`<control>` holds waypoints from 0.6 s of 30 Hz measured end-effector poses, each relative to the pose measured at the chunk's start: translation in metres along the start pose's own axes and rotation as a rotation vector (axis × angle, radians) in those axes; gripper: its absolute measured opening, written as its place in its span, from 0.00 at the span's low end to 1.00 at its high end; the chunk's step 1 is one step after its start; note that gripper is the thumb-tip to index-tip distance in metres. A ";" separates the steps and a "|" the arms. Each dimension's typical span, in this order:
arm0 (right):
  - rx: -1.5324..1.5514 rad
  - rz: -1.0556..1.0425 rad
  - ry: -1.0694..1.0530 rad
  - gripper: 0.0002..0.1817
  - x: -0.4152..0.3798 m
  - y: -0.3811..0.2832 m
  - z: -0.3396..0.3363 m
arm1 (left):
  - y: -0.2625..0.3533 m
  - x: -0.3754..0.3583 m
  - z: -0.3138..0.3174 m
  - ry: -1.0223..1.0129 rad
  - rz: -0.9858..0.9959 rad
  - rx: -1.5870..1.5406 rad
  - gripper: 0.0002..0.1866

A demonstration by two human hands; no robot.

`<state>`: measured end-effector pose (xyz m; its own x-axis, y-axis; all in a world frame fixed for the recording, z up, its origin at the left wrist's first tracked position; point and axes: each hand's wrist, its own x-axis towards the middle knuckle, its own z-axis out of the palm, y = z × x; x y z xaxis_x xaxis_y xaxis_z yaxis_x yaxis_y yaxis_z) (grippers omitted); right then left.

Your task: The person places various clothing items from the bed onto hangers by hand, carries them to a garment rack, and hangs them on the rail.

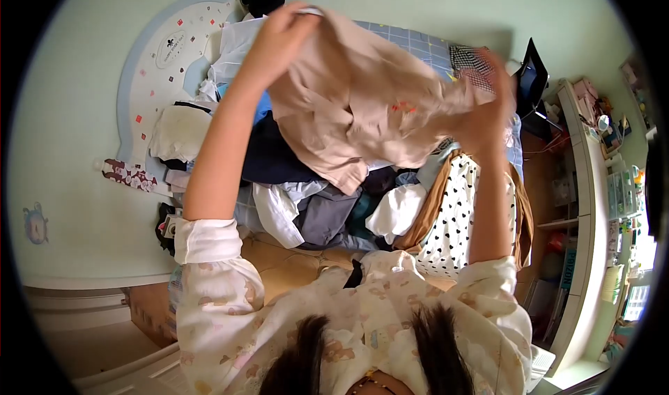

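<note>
Left hand [289,33] has its fingers folded over the upper edge of a beige garment [348,81], pinching the cloth closed near a small pale strip at its rim. Right hand [484,109] is raised at the opposite end with cloth bunched against its palm side; motion blur smears the fingers, so I cannot tell how far they are closed or how firmly they grip. Between the two hands the garment hangs in the air above the bed, a thin, matte fabric with soft diagonal creases, a drooping lower corner and small red marks toward the right. Beneath it lies a heap of crumpled clothing: a dark navy cloth [279,155] in smooth folds, a slack grey cloth [327,217], and a bright white cloth [397,212] bunched into a rounded lump. Near the right forearm, a white cloth with black spots [446,221] drapes in long folds beside a strip of brown cloth [426,210]. At the left, a puffy cream bundle [182,132] sits by the curved headboard [164,74], whose pale, flat face is dotted with little coloured motifs inside a blue border. Behind the garment, blue bedding [411,41] shows a fine pale grid.
</note>
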<state>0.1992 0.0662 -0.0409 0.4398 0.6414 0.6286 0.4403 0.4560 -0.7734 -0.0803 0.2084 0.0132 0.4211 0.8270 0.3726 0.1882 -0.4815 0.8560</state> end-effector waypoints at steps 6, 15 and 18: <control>-0.506 -0.163 -0.196 0.38 -0.087 -0.045 0.070 | 0.076 -0.051 0.026 -0.262 0.293 0.267 0.09; 0.005 -0.036 -0.174 0.09 -0.098 -0.116 0.015 | 0.150 -0.119 -0.019 -0.241 0.174 0.596 0.11; -0.069 -0.127 -0.261 0.23 -0.139 -0.156 0.048 | 0.193 -0.148 -0.027 -0.257 0.159 0.666 0.13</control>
<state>0.0320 -0.0641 -0.0117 0.1653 0.7233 0.6704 0.5352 0.5051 -0.6770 -0.1304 0.0008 0.1333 0.6679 0.6775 0.3081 0.5727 -0.7322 0.3685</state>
